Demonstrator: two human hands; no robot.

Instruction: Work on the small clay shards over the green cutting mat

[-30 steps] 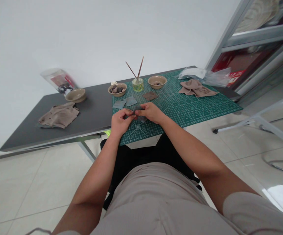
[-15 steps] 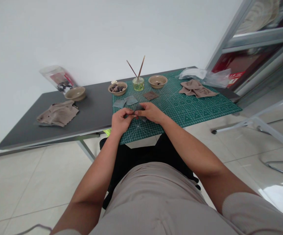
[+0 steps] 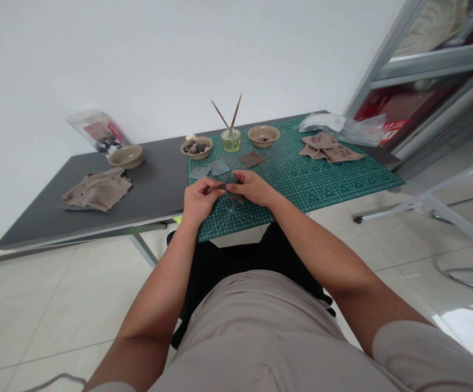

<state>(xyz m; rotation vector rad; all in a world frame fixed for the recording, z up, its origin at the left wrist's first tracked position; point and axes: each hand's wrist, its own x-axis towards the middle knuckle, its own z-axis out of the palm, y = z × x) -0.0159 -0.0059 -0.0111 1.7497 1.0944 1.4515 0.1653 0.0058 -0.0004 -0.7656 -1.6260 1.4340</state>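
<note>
Both hands meet over the front of a green cutting mat (image 3: 297,174). My right hand (image 3: 255,188) is closed on a dark grey piece of cloth (image 3: 231,179), pinched between thumb and fingers. At the cloth's left edge, my left hand (image 3: 202,197) is closed in a pinch; its fingertips touch the edge, partly hidden. Just beyond the hands lie light grey-blue cloth pieces (image 3: 219,167) and a small brown cloth square (image 3: 252,159).
Behind stand a bowl of dark and pale bits (image 3: 196,157), a glass jar (image 3: 231,142) with two sticks, and a bowl (image 3: 264,142) with few bits. Brown cloths (image 3: 97,189) and another bowl (image 3: 126,158) sit left; a crumpled cloth (image 3: 328,148) and plastic bag (image 3: 343,128) lie right.
My left hand has shifted slightly left, and more of the dark grey cloth shows between the hands. My right hand is nearly where it was.
</note>
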